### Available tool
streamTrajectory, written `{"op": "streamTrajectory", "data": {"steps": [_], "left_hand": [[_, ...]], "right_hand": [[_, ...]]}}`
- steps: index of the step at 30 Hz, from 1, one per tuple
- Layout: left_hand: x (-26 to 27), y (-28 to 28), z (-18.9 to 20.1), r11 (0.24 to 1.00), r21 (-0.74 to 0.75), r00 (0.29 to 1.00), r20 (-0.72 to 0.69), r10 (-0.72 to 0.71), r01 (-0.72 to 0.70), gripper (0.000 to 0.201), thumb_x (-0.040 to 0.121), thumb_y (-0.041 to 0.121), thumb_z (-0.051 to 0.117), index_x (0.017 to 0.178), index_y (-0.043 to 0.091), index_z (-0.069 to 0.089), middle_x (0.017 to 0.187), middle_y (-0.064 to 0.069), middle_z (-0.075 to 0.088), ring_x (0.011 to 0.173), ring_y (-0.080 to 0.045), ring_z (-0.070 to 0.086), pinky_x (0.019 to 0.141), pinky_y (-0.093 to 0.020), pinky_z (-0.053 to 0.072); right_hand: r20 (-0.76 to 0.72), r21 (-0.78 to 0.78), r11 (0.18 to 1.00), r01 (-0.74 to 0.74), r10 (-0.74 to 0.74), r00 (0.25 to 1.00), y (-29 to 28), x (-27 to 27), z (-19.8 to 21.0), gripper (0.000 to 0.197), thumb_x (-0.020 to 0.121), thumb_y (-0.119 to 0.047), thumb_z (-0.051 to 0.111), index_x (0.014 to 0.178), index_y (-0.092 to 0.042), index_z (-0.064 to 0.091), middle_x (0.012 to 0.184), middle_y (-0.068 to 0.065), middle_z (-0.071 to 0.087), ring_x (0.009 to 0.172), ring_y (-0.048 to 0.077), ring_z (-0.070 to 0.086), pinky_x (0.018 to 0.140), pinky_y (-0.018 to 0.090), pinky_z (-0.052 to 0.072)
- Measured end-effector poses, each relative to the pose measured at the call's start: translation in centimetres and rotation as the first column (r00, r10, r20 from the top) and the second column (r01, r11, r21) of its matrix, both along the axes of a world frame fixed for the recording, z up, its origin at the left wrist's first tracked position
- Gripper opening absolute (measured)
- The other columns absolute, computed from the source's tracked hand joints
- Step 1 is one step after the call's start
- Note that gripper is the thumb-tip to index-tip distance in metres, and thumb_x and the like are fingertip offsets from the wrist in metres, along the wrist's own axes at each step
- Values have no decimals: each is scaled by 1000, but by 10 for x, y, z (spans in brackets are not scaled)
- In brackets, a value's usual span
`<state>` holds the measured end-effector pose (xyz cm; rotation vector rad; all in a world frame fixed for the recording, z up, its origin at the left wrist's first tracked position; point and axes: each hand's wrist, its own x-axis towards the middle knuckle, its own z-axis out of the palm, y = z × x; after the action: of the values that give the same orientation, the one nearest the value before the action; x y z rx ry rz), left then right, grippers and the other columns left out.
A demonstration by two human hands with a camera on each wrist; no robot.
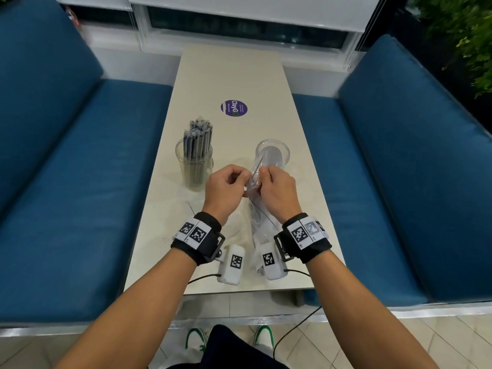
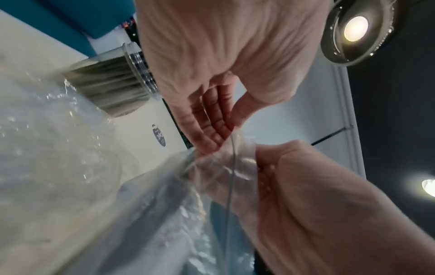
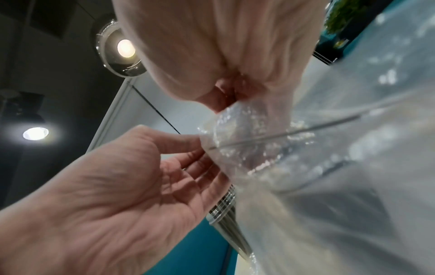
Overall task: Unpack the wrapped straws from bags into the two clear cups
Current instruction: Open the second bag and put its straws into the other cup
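A clear plastic bag [image 1: 253,187] of dark wrapped straws stands upright over the table [image 1: 231,75] between my two hands. My left hand [image 1: 245,179] pinches the bag's top edge from the left, thumb against fingers [image 2: 212,143]. My right hand [image 1: 262,173] pinches the same top edge from the right, its fingers curled [image 3: 223,100]. The bag [image 2: 226,167] film stretches between both hands. Left of my hands, a clear cup [image 1: 194,166] holds several wrapped straws [image 1: 198,137]. Just beyond my right hand stands a second clear cup [image 1: 273,154], with nothing in it.
A crumpled empty clear bag [image 1: 234,225] lies on the table by my left wrist. A purple round sticker [image 1: 234,108] sits further back. Blue bench seats [image 1: 80,182] flank the narrow table on both sides.
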<state>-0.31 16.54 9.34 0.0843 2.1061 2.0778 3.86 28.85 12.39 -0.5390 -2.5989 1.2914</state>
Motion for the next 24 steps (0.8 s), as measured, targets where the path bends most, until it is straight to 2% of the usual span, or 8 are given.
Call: {"op": "streamTrajectory", "data": {"steps": [2,5,10,14,16,18,21,24], "left_hand": [[-1,3,-1,999,27,999,49,18,-20,19,101,11,69,85,17,76,85,-5,74,84,-22,69,88,-58,65],[0,7,-2,996,90,990,144,-3,-10,20,103,9,67,86,15,75,83,-1,73,87,-24,67,91,-54,61],[1,8,0,967,253,962,266,-63,-7,25,109,6,53,89,11,67,80,-3,68,78,-19,66,70,-31,55],[0,2,4,910,413,938,323,-127,-19,25,112,9,48,92,10,64,81,-7,68,77,-14,72,65,-28,59],[1,5,4,920,391,940,323,-111,-26,24,110,8,51,91,10,65,83,-6,66,79,-17,68,68,-29,59],[2,8,5,919,389,933,350,-79,-68,20,109,8,55,92,9,66,84,-6,69,80,-18,68,72,-29,60],[4,11,7,939,338,950,309,-53,-58,9,103,19,68,102,10,68,96,-7,73,86,-18,71,74,-26,58],[13,9,3,997,-69,989,149,-12,23,32,94,41,78,116,19,67,103,4,72,89,-8,66,75,-21,49]], "right_hand": [[-28,-18,1000,18,-18,999,-2,1,-2,39,111,-21,44,82,2,57,72,7,60,72,29,53,58,32,29],[-47,-13,999,40,-40,998,-4,4,-5,38,110,-20,44,83,2,58,78,15,65,73,32,55,62,37,33],[-34,-39,993,114,-115,993,0,6,-8,32,104,-16,49,73,-9,50,65,2,54,61,20,47,53,23,34],[1,-83,993,89,-89,996,12,3,-13,36,99,-30,49,73,-7,57,75,9,71,77,31,67,73,45,57],[14,-95,995,42,-41,999,12,2,-9,45,101,-45,50,78,-10,64,78,6,75,82,31,71,81,49,59],[59,-144,990,11,-2,998,10,3,-2,46,101,-54,55,83,-14,67,84,1,75,85,21,70,80,35,56],[52,-148,989,-21,29,998,13,7,-3,27,98,-39,67,94,-13,70,90,-3,74,84,11,66,76,22,50],[20,-136,990,37,-34,999,16,7,-8,12,99,-22,66,97,-11,68,91,-3,70,87,15,66,79,25,50]]}}
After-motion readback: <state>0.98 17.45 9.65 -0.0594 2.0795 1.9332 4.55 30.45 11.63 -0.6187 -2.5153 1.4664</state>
